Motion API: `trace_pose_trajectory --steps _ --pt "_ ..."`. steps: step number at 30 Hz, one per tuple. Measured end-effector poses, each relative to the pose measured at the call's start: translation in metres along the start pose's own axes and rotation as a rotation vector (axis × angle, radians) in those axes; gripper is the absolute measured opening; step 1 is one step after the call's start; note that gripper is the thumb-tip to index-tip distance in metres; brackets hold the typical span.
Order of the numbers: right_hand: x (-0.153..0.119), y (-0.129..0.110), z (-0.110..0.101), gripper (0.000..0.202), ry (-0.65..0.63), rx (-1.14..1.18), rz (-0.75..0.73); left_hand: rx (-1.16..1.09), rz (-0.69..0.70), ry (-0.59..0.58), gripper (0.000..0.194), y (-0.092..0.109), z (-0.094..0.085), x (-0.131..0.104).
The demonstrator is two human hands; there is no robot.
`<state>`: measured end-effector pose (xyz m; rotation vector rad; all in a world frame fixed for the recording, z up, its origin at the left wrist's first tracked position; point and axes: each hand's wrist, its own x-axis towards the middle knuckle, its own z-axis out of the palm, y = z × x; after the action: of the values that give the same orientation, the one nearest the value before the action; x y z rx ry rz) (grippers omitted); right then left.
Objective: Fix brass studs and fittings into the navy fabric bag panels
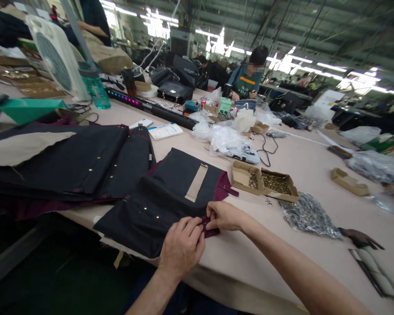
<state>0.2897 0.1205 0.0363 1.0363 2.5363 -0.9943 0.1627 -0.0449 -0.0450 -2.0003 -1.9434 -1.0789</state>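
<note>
A dark fabric panel with maroon lining and brass-coloured studs lies near the table's front edge. A beige strip rests across it. My left hand presses on the panel's near right corner, its fingers together and bent over the maroon edge. Beside it, my right hand pinches the same maroon edge between thumb and fingers. Any small part within that pinch is hidden. A maroon tab sticks out at the panel's far right corner.
Stacked dark panels lie at left. Cardboard trays of small brass hardware and a bag of silvery pieces sit at right. Plastic bags, a fan and a teal bottle stand farther back. A co-worker is across the table.
</note>
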Motion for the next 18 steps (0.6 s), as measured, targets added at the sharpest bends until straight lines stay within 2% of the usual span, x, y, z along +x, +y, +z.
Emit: trace_pose_trajectory --steps 4,6,8,11,13,14,16,18 --pt "0.010 -0.010 -0.006 0.034 -0.041 -0.185 0.043 -0.026 -0.002 -0.026 0.017 0.006 -0.004 0.000" --pt "0.012 -0.006 -0.007 0.037 -0.049 -0.194 0.043 -0.059 0.010 -0.053 0.023 0.007 -0.014 0.003" --pt "0.010 0.003 -0.007 0.039 -0.062 -0.075 0.013 -0.090 0.012 -0.017 0.032 -0.002 -0.033 0.010" --pt "-0.004 0.019 0.002 0.041 -0.032 0.235 -0.075 -0.009 -0.069 0.147 0.037 -0.043 -0.073 0.029" --pt "-0.022 0.024 0.017 0.041 0.112 0.343 -0.127 0.117 -0.206 0.194 0.043 -0.083 -0.099 0.043" --pt "-0.033 0.024 0.027 0.040 0.219 0.335 -0.134 0.163 -0.306 0.171 0.050 -0.103 -0.110 0.049" --pt "-0.053 0.022 0.052 0.036 0.443 0.219 -0.081 0.143 -0.482 -0.040 0.066 -0.138 -0.126 0.054" --pt "-0.068 0.018 0.079 0.042 0.559 0.108 0.004 0.027 -0.548 -0.263 0.069 -0.161 -0.132 0.052"
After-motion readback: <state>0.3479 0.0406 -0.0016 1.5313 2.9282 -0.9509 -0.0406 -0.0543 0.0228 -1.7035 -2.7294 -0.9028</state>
